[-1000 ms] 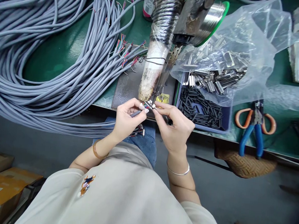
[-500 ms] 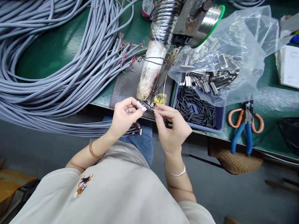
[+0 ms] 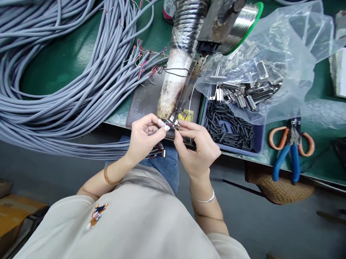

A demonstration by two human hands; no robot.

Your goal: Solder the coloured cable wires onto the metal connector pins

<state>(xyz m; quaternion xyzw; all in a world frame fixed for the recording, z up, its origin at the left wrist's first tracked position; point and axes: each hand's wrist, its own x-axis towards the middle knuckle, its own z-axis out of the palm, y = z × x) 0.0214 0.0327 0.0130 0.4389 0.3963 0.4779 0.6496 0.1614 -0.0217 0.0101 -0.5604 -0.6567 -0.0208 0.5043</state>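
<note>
Between my hands, beneath the soldering iron (image 3: 191,83), is a small metal pin connector (image 3: 175,123) with fine coloured wires (image 3: 168,123) at its left. My left hand (image 3: 144,135) is closed, thumb and covered fingertip pinching the wires. With thumb and fingers together, my right hand (image 3: 198,145) grips the connector from the right. A thin strand of solder wire (image 3: 190,103) hangs down beside the iron. The iron's tip is hard to make out against the connector. Just below my left hand, finished-looking connector ends (image 3: 160,150) of grey cables lie over my lap.
Grey cables (image 3: 84,80) cover the left of the green table. A wrapped hose (image 3: 177,62) stands beside the iron, a solder spool (image 3: 245,26) behind. Rightward are a purple bin (image 3: 257,145) of black tubes, a plastic bag (image 3: 303,44) of connectors, and blue-handled pliers (image 3: 293,161) with orange-handled scissors (image 3: 279,139).
The connector has turned in my fingers and now points more toward the iron. My right hand has edged slightly left. Objects on the right have shifted outward in view.
</note>
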